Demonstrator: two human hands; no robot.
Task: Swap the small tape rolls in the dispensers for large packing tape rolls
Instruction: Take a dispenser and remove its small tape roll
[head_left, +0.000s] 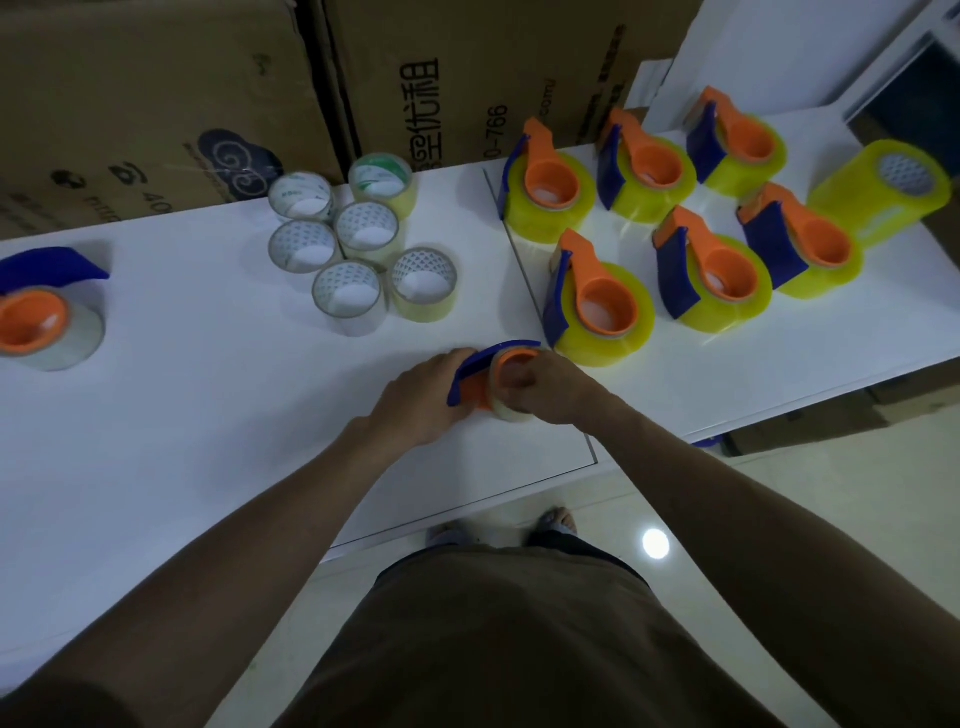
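At the near edge of the white worktop (208, 415) we see both hands working on one dispenser (483, 376), which has a blue guard and an orange hub. The left hand (415, 400) curls around the blue guard and the orange body from the left. The right hand (545, 387) grips the small clear tape roll (511, 410) seated on the hub, with fingers wrapped over its right side. The roll sits partly on the hub; how far on, we cannot tell.

Beyond the hands we note a cluster of six small tape rolls (358, 249) standing on end, close together, most with pale clear tape and two more yellowish. At the far left edge a second dispenser (41, 317) rests on the worktop with a small clear roll in it.

To the right, six dispensers loaded with large yellow rolls (675, 223) stand in two rows of three. Just beside them, at the far right, one loose large yellow roll (878, 192) lies tilted on its side.

Cardboard boxes (208, 93) stand against the far edge of the worktop. Below, we see brown clothing and the feet (558, 519) of the person on a glossy tiled floor (779, 493).
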